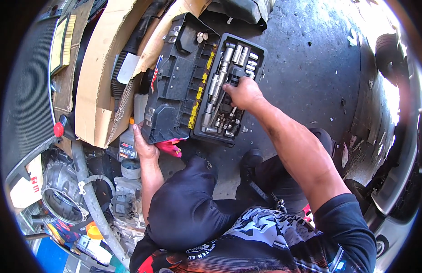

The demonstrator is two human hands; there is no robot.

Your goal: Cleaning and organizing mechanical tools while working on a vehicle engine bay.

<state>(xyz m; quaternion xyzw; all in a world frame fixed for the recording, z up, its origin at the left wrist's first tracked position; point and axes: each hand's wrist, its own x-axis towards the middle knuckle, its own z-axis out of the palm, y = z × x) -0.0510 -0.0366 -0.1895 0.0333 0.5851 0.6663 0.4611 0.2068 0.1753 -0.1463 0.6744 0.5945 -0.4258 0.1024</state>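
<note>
A black socket-set case lies open on the floor ahead of me. Its lid is folded out to the left, and its tray holds chrome sockets and a row of extension bars. My left hand grips the lid's near left corner, thumb on the edge and fingers hidden underneath. My right hand reaches into the tray, its fingers around a black-handled tool; the hand covers part of it. Small sockets and bits lie at the tray's near end.
Left of the case stands an open cardboard box holding a long black part. A grey bottle, metal gearbox housing and radiator crowd the left. A pink cloth sits under the lid. A vehicle's bumper borders the right.
</note>
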